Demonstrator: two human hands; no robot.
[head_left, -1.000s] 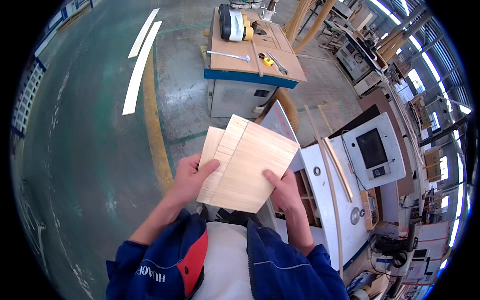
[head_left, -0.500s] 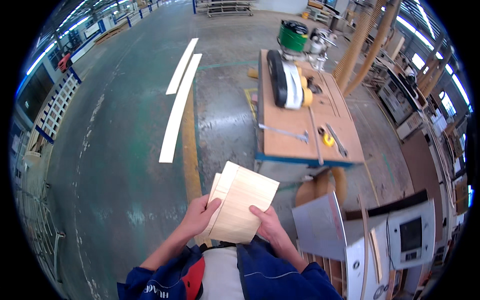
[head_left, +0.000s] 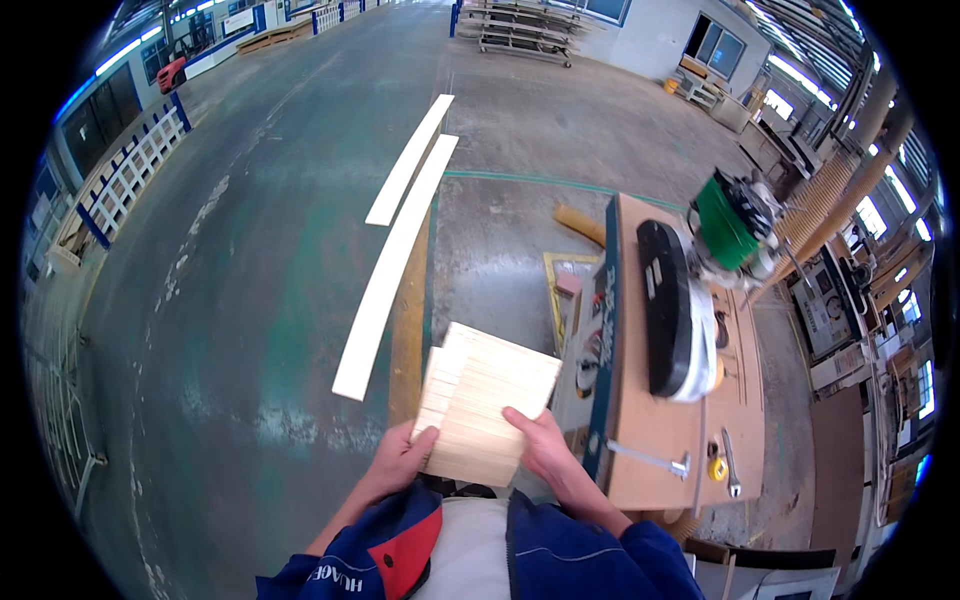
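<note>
Between my two hands, in front of my waist, is a small stack of pale wooden boards (head_left: 487, 410). The top board overlaps others that stick out at its left side. My left hand (head_left: 402, 462) grips the left edge, thumb on top. At the right edge my right hand (head_left: 543, 446) is closed on the boards, its thumb pressed on the upper face. The fingers beneath are hidden. Farther out, two long pale wood strips (head_left: 400, 270) lie side by side, slightly offset, beyond the stack.
A brown-topped workbench (head_left: 640, 470) stands close on my right. It bears a black-and-white machine part (head_left: 672, 310), a caliper-like tool (head_left: 650, 458), a wrench (head_left: 732, 465) and a yellow tape measure (head_left: 717, 466). A green bucket-shaped machine (head_left: 728, 220) stands behind. A white fence (head_left: 130, 185) lies far left.
The view has shifted forward and turned left: the workbench now sits nearer and farther right, and the long strips appear lower. Both hands still hold the boards.
</note>
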